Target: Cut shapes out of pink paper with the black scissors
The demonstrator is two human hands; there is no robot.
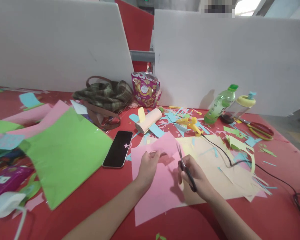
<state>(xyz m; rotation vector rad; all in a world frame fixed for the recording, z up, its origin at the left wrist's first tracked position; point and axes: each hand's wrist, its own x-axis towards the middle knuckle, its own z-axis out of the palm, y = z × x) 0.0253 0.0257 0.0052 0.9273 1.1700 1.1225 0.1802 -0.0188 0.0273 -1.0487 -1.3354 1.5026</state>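
Observation:
My left hand (148, 166) pinches the edge of a small cut piece of pink paper (167, 142), held above a larger pink sheet (150, 203) lying on the table. Around the black handles of a pair of scissors (189, 173) my right hand (193, 173) is closed. The scissors' blades point up and away, close to the right edge of the held pink piece. Cream paper (212, 186) lies flat under and beside my right hand. A phone (118, 149) with a pink star on its screen is left of my left hand.
A yellow glue gun (190, 124) trails a black cord. Beyond are a paper-covered roll (148, 120), a snack bag (146, 89), a green bottle (221, 104), a clear jar (237, 108) and red-handled pliers (260, 128). Green sheets (67, 153) and a plaid bag (107, 95) lie left.

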